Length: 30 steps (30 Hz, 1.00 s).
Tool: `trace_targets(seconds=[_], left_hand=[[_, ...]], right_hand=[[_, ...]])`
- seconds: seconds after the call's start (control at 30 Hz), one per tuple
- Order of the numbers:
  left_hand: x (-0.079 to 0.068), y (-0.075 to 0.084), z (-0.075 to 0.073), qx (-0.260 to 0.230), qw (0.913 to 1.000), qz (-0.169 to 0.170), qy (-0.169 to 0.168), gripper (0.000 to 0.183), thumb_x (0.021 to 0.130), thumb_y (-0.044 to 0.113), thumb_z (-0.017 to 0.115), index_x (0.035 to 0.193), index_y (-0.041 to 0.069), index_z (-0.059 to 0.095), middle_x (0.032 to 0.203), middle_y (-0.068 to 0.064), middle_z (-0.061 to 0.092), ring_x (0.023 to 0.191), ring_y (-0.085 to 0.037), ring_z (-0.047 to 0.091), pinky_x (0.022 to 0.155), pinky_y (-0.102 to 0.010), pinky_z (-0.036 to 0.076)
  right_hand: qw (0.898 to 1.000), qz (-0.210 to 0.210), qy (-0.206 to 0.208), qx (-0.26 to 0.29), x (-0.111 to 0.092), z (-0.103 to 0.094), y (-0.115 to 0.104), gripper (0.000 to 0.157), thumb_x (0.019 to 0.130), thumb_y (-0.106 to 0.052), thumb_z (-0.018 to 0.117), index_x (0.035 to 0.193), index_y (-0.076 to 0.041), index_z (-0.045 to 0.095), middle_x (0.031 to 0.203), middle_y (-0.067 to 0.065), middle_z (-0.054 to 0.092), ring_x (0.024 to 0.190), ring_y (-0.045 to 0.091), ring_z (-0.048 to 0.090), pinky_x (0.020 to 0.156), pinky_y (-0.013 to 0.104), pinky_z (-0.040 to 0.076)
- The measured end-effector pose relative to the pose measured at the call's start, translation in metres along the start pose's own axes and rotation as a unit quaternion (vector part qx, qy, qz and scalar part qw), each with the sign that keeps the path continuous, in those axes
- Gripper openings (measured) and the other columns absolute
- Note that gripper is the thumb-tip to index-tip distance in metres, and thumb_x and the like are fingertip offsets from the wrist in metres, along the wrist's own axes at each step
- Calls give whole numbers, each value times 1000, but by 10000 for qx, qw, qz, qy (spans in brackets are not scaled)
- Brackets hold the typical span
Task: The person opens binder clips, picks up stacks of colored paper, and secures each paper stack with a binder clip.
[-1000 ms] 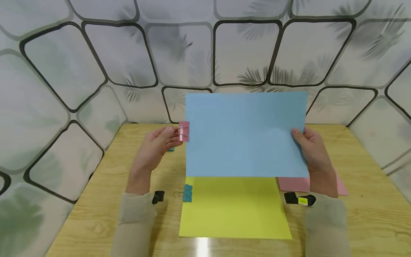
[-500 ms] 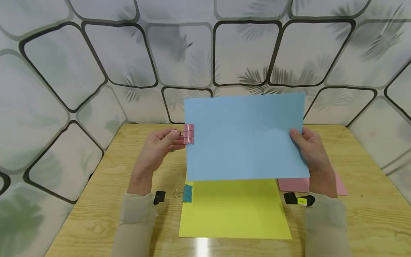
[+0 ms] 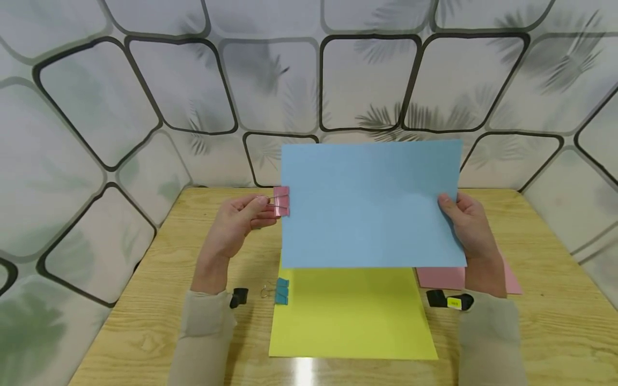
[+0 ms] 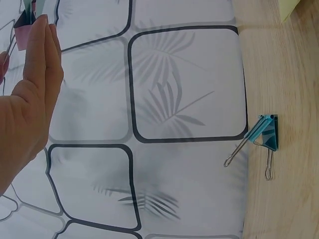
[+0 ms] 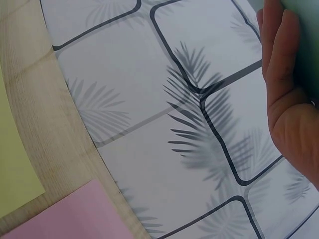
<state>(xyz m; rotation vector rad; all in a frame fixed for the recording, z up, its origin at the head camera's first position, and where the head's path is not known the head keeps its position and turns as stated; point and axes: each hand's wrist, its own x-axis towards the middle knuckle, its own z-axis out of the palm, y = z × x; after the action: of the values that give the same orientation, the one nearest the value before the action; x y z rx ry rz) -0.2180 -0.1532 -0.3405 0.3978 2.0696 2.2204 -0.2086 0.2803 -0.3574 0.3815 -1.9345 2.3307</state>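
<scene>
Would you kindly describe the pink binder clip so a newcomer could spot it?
Start at the wooden table; above it is a held-up blue sheet. The pink binder clip sits at that sheet's left edge in the head view. Its colour sets it apart from the teal clip on the yellow sheet.

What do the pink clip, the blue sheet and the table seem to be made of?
Pink clip: probably painted metal, glossy; its body catches the light.
Blue sheet: paper or thin card, matte, judging by its even, unshiny colour and crisp edges.
Table: wood or wood-look laminate, since grain shows; a bright reflection on it suggests a smooth, semi-gloss finish.
</scene>
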Motion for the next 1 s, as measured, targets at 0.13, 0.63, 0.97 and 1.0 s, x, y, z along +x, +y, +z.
trace_targets(seconds=[0.13, 0.63, 0.97, 1.0], left_hand=[[0, 0, 1, -42, 10000, -15, -19, 42, 104, 12, 51, 129, -21, 50, 101, -1, 69, 88, -14, 71, 87, -32, 57], [1, -3, 4, -16, 9999, -26, -121, 42, 104, 12, 51, 130, -20, 50, 102, -2, 69, 88, -15, 71, 85, -33, 57], [1, -2, 5, -10, 9998, -134, -149, 42, 104, 11, 49, 132, -21, 48, 104, -2, 67, 88, -13, 70, 86, -32, 57], [1, -2, 6, -1, 9998, -139, -156, 42, 104, 10, 48, 132, -21, 48, 104, -2, 67, 88, -13, 70, 86, -32, 57]], right_hand=[[10000, -59, 52, -10, 0, 0, 0, 20, 104, -16, 50, 112, -19, 69, 90, -2, 75, 74, 10, 74, 62, 24, 58], [9999, -38, 42, 135, -2, 3, -3, 20, 104, -16, 51, 111, -17, 69, 91, -2, 76, 76, 10, 74, 64, 25, 58], [9999, -54, 83, 43, -2, 3, -3, 19, 104, -16, 52, 110, -18, 69, 91, -3, 75, 75, 10, 74, 63, 25, 58], [9999, -56, 81, 53, -2, 3, -3, 19, 104, -17, 52, 110, -18, 69, 91, -2, 75, 75, 10, 74, 63, 25, 58]])
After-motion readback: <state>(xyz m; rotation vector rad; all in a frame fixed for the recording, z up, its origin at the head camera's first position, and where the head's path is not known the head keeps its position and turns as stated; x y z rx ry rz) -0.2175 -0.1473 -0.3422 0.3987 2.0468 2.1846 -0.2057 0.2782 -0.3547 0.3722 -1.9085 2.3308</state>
